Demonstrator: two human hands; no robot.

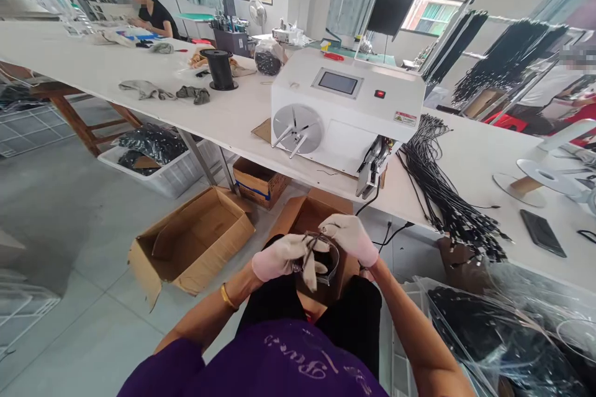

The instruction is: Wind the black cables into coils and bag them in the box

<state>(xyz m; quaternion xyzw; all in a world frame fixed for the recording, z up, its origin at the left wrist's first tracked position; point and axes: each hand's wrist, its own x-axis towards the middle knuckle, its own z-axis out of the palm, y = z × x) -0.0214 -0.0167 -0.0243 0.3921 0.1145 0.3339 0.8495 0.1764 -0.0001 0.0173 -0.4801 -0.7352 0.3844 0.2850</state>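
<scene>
Above my lap, between my knees, I hold a looped coil of dark cable (334,270). My left hand (282,255), in a white glove, is closed on the coil's left side, with some fingers reaching through the loop. At the coil's top, my gloved right hand (350,237) pinches a thin dark strand of the cable with thumb and fingertips. Gloved fingers hide part of the coil. Just ahead of my hands is an open cardboard box (305,214), partly below the table's edge.
A white machine (347,115) with a screen and round winding disc stands on the long table (242,118). To its right lies a bundle of black cables (447,192). An open carton (195,242) sits on the left floor; bagged cables (503,329) are at right. A person (151,12) sits far left.
</scene>
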